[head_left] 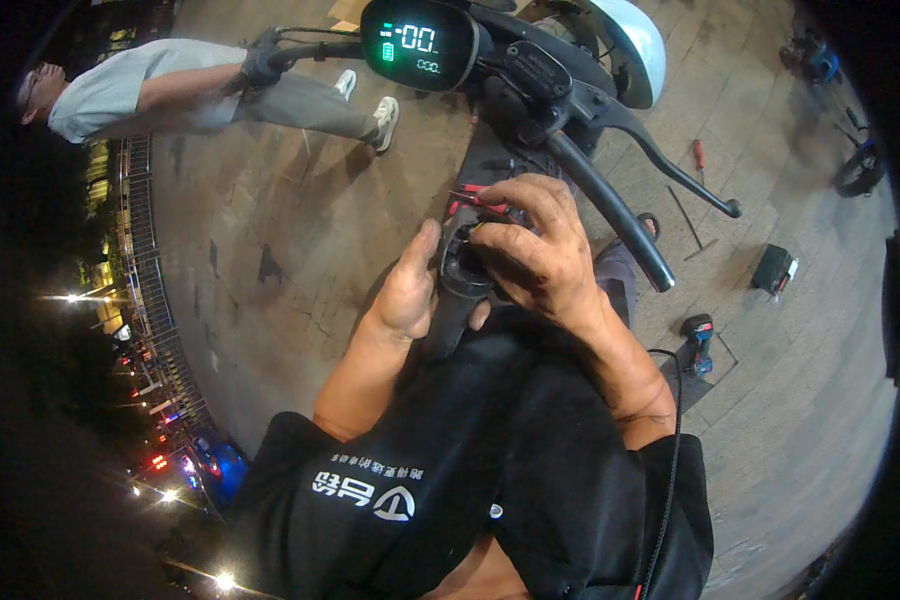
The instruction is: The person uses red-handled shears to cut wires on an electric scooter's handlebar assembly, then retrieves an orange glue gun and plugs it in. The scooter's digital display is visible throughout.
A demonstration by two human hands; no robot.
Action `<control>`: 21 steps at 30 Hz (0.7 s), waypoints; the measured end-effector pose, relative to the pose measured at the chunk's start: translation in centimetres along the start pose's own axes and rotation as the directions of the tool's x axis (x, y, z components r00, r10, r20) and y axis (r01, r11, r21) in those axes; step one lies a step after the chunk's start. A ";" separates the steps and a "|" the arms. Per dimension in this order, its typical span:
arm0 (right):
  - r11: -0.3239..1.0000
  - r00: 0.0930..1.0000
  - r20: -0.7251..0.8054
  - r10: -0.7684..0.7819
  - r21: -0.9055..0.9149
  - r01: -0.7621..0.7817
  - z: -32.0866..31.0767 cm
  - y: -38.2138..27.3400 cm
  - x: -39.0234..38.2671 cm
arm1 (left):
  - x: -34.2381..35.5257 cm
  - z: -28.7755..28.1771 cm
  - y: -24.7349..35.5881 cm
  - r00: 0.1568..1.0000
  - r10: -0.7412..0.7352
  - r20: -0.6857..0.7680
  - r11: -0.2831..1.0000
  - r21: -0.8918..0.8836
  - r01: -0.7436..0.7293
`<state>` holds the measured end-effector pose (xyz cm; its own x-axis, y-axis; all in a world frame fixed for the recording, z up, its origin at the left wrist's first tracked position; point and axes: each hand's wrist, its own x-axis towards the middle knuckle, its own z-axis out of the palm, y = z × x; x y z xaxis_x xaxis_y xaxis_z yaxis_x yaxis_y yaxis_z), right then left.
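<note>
Close to my body, my left hand (408,282) is wrapped round a black handlebar grip with a round control housing (462,282) at its upper end. My right hand (538,245) bends over the top of this housing, its thumb and fingers pinched together. Whatever lies between those fingertips is hidden. Just beyond the hands, a red-handled tool (487,194) lies on the dark body of an electric scooter. To the right extends its handlebar end (620,215), a bare black tube, with a black brake lever (660,160) alongside.
A lit display (420,46) tops the handlebar. On the paving at right are a red-handled screwdriver (699,155), a thin metal rod (686,215), a black box (773,270) and a cordless drill (701,340). A person (170,90) stands at left; a sandalled foot (650,224) shows at right.
</note>
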<state>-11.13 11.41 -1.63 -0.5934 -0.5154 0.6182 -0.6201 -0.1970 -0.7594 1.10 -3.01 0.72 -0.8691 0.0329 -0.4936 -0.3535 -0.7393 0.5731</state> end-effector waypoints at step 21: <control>1.000 0.999 0.040 -0.025 0.007 0.024 -0.1 -0.1 0.1 | -0.3 0.5 -0.2 0.999 0.028 -0.016 0.999 -0.035 -0.028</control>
<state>-11.19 11.42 -1.46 -0.5567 -0.5436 0.6281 -0.6308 -0.2154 -0.7455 1.25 -2.48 1.07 -0.8730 0.0018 -0.4877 -0.3164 -0.7632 0.5635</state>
